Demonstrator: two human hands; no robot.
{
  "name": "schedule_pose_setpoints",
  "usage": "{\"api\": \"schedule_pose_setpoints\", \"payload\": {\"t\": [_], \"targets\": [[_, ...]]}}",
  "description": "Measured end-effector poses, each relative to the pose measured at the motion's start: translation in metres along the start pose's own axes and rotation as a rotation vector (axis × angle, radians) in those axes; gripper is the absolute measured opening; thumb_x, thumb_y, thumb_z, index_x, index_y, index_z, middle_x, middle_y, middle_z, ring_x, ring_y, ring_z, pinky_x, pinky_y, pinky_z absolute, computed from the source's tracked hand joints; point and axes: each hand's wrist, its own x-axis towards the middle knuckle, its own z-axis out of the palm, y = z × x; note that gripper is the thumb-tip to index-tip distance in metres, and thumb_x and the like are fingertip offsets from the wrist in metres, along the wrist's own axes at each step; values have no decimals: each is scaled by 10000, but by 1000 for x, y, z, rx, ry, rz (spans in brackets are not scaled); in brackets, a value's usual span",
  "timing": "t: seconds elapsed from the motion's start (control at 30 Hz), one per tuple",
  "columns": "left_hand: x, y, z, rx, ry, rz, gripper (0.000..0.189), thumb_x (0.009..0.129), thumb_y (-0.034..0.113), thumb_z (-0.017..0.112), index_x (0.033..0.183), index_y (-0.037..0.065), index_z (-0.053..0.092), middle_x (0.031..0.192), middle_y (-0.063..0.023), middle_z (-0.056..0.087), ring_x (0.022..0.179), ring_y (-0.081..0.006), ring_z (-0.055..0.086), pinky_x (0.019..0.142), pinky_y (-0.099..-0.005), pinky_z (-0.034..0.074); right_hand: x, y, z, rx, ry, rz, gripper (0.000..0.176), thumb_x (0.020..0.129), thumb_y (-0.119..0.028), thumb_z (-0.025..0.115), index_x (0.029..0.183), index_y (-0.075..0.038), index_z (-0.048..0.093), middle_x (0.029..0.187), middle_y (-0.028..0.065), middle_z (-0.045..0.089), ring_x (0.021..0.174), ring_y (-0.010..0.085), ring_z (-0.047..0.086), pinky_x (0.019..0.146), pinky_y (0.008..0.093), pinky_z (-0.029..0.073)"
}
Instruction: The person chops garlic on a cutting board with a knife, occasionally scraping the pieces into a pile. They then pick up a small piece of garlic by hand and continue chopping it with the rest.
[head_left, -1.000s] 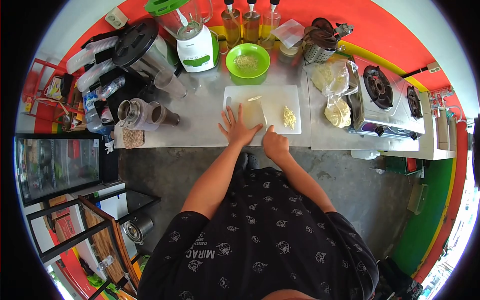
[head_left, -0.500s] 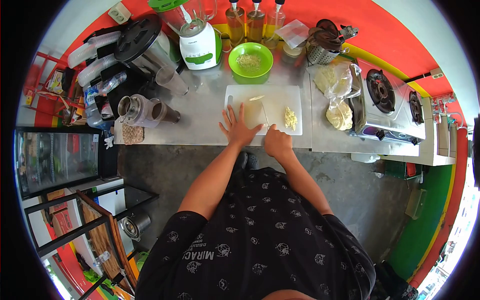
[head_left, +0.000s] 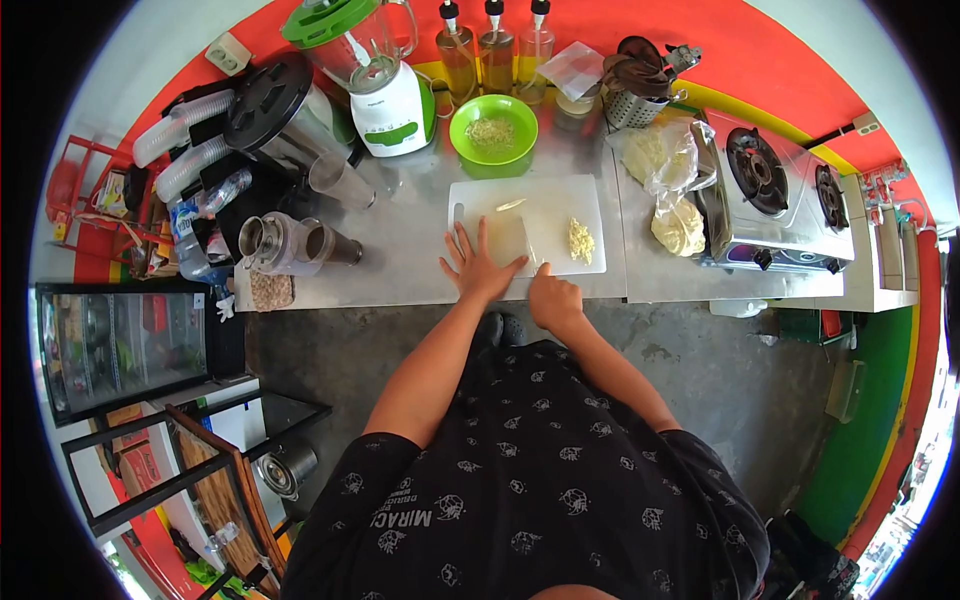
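My left hand (head_left: 480,272) lies with spread fingers on the near left part of a white cutting board (head_left: 585,192). My right hand (head_left: 556,300), at the board's near edge, is closed around the handle of a knife (head_left: 528,240). Its thin blade points away from me across the board, close to my left thumb. A slim pale piece of food (head_left: 510,205) rests beyond my left fingertips. To the right of the blade sits a small heap of chopped pale yellowish food (head_left: 581,241).
Behind the board stands a green bowl (head_left: 530,150) holding pale shreds. A blender (head_left: 388,112) and pump bottles (head_left: 496,62) are farther back. Plastic bags of pale food (head_left: 679,228) lie at right beside a gas stove (head_left: 780,225). Clear cups (head_left: 341,182) stand at left.
My right hand has drawn slightly toward me with the knife. My left hand stays spread on the board, and the whole view has shifted a little.
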Motion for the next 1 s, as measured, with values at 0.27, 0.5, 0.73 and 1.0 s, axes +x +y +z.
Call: {"api": "schedule_pose_setpoints", "payload": {"t": [0.27,0.5,0.73,1.0], "targets": [[3,0,1,5,-31,-20,1219,703,787,686,1626,344,23,1687,-156,-138,1542,-362,-176,1162,-681,-35,13,6,2,38,58,-21,384,871,-116,636,1171,62,476,974,235,734,928,356,744,794,431,594],[2,-2,-1,41,-88,-14,1236,713,794,672,1623,339,-30,1678,-181,-153,1533,-390,-191,1158,-689,-40,13,-8,12,63,81,9,398,884,-102,608,1201,81,453,987,244,728,938,379,736,802,439,592],[7,2,-7,48,-127,-16,1220,747,787,648,1622,321,-64,1672,-191,-170,1530,-393,-201,1160,-687,-42,13,-4,10,175,-23,18,451,853,-70,635,1216,89,421,989,268,715,943,408,726,800,471,589],[6,3,-8,39,-135,-31,1170,781,753,646,1622,337,-54,1677,-177,-165,1533,-383,-198,1168,-686,-35,10,-4,-2,144,-80,29,569,833,-69,659,1278,130,365,1047,292,695,997,431,706,844,487,576]]}}
